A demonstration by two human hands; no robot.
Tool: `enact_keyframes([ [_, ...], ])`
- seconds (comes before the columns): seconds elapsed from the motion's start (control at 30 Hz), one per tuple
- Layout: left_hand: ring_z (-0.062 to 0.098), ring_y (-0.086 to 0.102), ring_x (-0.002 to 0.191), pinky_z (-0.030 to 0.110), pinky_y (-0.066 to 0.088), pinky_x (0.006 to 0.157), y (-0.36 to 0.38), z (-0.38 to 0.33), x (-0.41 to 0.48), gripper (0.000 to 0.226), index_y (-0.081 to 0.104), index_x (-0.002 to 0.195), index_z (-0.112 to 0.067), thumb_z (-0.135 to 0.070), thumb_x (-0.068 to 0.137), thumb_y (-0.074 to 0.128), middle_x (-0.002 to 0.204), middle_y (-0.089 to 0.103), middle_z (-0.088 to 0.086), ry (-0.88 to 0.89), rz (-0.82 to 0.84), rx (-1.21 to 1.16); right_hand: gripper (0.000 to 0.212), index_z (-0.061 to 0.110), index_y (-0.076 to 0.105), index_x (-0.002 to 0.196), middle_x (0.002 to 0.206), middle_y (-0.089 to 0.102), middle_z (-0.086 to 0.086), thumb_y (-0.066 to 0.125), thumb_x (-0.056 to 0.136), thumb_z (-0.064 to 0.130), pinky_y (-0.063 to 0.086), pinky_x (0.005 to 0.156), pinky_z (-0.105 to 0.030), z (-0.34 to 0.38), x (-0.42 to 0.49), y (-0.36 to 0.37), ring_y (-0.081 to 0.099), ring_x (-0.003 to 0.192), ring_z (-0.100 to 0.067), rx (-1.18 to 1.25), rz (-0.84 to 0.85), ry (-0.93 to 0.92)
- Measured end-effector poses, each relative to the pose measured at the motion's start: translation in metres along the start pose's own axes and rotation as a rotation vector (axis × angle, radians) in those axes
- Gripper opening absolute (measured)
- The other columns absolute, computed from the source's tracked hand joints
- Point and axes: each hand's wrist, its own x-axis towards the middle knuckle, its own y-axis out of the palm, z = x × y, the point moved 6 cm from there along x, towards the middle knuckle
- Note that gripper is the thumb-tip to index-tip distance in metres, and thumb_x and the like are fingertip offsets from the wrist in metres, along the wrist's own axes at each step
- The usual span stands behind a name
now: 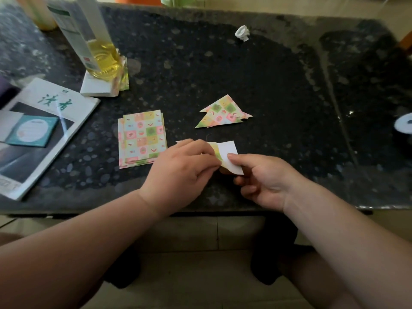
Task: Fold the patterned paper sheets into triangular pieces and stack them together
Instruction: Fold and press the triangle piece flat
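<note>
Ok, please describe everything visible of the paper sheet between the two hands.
The paper sheet is thin and partly folded. Its plain white back faces up on the right; a green and yellow patterned strip shows beside the left hand, which covers and pinches its left part. A pale corner sticks out beyond that hand. The right hand pinches its near right edge, thumb on top. It is low over the dark table; contact cannot be told.

Your left hand and right hand are bare, forearms uncovered right to the edge of view, nails short and plain (dark shapes near your feet are too dim to tell).
</note>
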Motion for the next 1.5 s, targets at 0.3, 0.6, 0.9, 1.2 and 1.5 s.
enact_keyframes([
  [0.3,0.022,0.067,0.087,0.042,0.057,0.076,0.001,0.015,-0.011,0.007,0.076,0.094,-0.008,-0.007,0.09,0.071,0.097,0.071,0.004,-0.049,-0.003,-0.037,0.024,0.03,0.069,0.104,0.087,0.071,0.009,0.078,0.087,0.015,0.05,0.061,-0.023,0.038,-0.017,-0.01,0.06,0.062,-0.004,-0.919,-0.134,-0.744],
  [0.6,0.016,0.069,0.083,0.039,0.058,0.066,-0.006,0.014,-0.015,0.016,0.076,0.105,-0.011,-0.021,0.098,0.065,0.1,0.07,-0.003,-0.082,-0.017,-0.135,0.009,0.018,0.082,0.095,0.081,0.067,0.008,0.079,0.089,0.012,0.047,0.071,-0.017,0.033,-0.026,0.011,0.064,0.079,-0.006,-0.964,-0.041,-1.237],
  [0.9,0.021,0.07,0.083,0.04,0.059,0.067,-0.006,0.008,-0.015,0.016,0.079,0.099,-0.006,-0.016,0.097,0.067,0.103,0.071,0.004,0.018,-0.004,-0.12,0.011,0.011,0.081,0.093,0.083,0.069,0.001,0.075,0.084,0.01,0.054,0.068,-0.036,0.034,-0.036,0.009,0.065,0.077,-0.013,-1.024,-0.062,-1.376],
  [1.2,0.022,0.066,0.097,0.036,0.058,0.085,0.009,0.012,-0.021,0.026,0.08,0.099,-0.01,-0.025,0.097,0.059,0.11,0.069,0.006,-0.021,0.087,-0.044,0.011,0.016,0.083,0.094,0.088,0.068,0.007,0.075,0.087,0.014,0.055,0.068,-0.037,0.022,-0.024,0.004,0.065,0.08,-0.009,-1.103,0.005,-1.258],
  [1.5,0.018,0.014,0.153,0.046,0.013,0.123,0.022,0.022,-0.033,0.055,0.036,0.154,-0.044,-0.059,0.102,0.035,0.167,0.019,-0.012,-0.184,0.637,0.27,0.009,0.022,0.08,0.094,0.092,0.059,0.01,0.073,0.088,0.02,0.053,0.073,-0.038,0.016,-0.011,0.005,0.06,0.085,-0.014,-1.301,0.004,-1.091],
])
